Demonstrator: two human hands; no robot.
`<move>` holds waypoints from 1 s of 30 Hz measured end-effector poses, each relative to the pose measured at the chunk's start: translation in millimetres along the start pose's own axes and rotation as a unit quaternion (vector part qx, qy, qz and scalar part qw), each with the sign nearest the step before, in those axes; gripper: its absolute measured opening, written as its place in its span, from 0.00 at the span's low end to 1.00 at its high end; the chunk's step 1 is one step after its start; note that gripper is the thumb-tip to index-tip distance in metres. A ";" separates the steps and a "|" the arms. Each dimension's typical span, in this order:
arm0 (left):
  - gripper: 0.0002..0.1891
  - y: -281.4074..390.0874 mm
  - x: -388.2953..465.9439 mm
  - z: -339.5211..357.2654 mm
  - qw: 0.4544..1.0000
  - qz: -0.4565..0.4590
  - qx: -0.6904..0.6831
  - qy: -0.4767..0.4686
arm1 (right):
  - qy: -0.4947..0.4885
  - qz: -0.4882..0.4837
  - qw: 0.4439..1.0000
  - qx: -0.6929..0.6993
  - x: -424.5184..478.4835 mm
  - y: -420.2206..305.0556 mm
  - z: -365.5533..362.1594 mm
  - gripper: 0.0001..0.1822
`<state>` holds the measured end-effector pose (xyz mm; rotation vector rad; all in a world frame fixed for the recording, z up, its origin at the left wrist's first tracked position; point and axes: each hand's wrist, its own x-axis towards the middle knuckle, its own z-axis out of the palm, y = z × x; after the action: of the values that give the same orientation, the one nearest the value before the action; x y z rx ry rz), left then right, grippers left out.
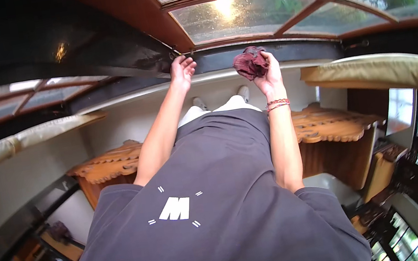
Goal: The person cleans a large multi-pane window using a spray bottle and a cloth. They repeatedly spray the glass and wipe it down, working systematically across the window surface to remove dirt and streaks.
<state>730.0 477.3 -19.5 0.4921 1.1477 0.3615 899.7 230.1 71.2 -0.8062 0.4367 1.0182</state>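
Note:
A crumpled dark red cloth (251, 63) is held up in my right hand (271, 73), in front of the dark sill (295, 51) below a window. My left hand (182, 71) is raised with its fingers loosely curled and apart, and no object shows in it. Its fingertips are close to a small metal window fitting (176, 52) at the lower corner of the wooden frame; whether they touch it I cannot tell. The wood-framed glass panes (240, 15) stand above both hands, with a bright light reflected in them.
Rolled beige fabric blinds (380, 72) hang at the right and left. Carved wooden furniture (327, 124) with scalloped edges stands on both sides of my body. A dark glossy panel (66, 34) fills the upper left. My shoes (243, 92) show below the sill.

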 end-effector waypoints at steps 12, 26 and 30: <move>0.21 -5.2 98.0 58.6 0.948 0.022 -0.304 0.094 | 0.039 0.028 0.996 -0.069 -6.0 -55.9 -43.3 0.24; 0.09 -25.7 134.2 60.6 0.908 0.252 -0.184 0.278 | 0.041 0.048 0.988 -0.142 -25.0 -78.0 -85.2 0.19; 0.18 -6.0 87.4 97.4 0.930 0.160 -0.178 0.280 | 0.018 0.039 0.995 -0.095 -4.7 -79.6 -64.1 0.22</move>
<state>853.0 499.1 -58.8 0.2531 1.5101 1.0247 969.8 155.9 64.0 -0.9850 0.4090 1.1304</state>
